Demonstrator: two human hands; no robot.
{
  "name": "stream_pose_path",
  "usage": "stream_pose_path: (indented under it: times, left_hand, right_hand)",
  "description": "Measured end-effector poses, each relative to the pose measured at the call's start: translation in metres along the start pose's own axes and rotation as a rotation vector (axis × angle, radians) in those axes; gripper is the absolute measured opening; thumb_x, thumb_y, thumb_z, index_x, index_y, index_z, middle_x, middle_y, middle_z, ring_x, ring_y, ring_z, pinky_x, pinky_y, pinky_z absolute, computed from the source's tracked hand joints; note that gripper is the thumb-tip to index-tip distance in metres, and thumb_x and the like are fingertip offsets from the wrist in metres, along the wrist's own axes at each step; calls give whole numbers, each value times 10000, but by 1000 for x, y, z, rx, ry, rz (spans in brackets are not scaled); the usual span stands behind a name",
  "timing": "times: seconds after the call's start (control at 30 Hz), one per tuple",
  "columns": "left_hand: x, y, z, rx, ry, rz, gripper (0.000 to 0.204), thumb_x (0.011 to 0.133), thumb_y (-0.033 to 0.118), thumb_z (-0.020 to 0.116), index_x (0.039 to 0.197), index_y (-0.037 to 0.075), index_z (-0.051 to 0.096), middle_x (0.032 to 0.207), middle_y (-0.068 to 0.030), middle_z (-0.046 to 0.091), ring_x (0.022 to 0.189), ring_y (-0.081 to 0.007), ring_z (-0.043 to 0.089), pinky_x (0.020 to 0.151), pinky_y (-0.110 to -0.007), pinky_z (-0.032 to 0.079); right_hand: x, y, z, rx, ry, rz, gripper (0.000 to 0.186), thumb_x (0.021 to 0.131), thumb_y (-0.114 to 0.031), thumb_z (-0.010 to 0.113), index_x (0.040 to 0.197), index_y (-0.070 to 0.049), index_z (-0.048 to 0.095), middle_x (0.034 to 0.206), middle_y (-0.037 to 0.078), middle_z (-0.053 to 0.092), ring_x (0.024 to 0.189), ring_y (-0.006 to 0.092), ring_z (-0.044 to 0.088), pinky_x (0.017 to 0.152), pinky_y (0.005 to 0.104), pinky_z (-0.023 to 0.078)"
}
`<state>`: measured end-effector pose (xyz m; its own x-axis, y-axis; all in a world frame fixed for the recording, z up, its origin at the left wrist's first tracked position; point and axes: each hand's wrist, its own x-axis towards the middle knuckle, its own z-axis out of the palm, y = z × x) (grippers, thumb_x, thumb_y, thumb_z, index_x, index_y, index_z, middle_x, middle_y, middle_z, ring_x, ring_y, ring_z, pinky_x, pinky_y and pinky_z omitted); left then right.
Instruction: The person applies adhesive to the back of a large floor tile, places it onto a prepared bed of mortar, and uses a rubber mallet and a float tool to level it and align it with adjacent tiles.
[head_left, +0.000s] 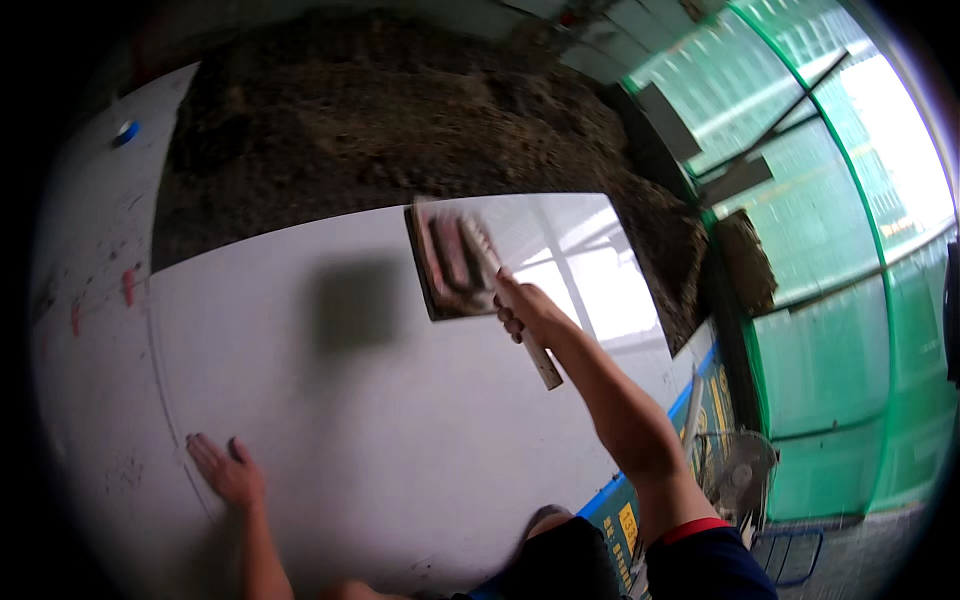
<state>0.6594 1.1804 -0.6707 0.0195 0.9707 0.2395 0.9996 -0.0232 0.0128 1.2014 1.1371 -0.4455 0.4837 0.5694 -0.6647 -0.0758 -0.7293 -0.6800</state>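
Slab point(430, 420), large, white and glossy, lies on the floor with brown soil point(400, 130) beyond its far edge. Two bare hands are in view. The right hand point(525, 308) has its fingers closed around the pale handle of one square-headed tool point(440, 275), blurred, over the slab's far middle. The left hand point(232, 475), near left, holds nothing: fingers straight, thumb apart; whether it touches the slab is unclear. One blue roll point(126, 132) sits far left.
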Motion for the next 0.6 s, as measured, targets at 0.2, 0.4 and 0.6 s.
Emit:
stream_pose_path:
  times: [0.2,0.4,0.6]
  left_hand:
    - [-6,-10,30,116,27,18,638,1004,371,407,1453,-60,269,1525,-232,269,1420,-357,257,1157,-422,237]
    - [6,1,32,361,-98,-75,651,1018,430,337,1437,-67,298,1508,-243,297,1402,-370,288,1148,-429,252]
    - [-2,196,29,565,-259,-62,678,1007,475,327,1442,-45,305,1496,-252,318,1386,-402,315,1124,-494,278]
  right_hand:
    - [-92,79,-93,93,623,-633,562,1002,-555,332,714,-88,455,500,-10,421,369,103,396,358,285,326]
    - [59,192,-59,-118,296,65,739,955,-623,366,867,77,586,606,125,547,473,248,548,401,412,448]
    - [94,158,-37,-106,148,-88,776,953,-637,345,781,83,579,647,181,603,507,294,615,419,419,485]
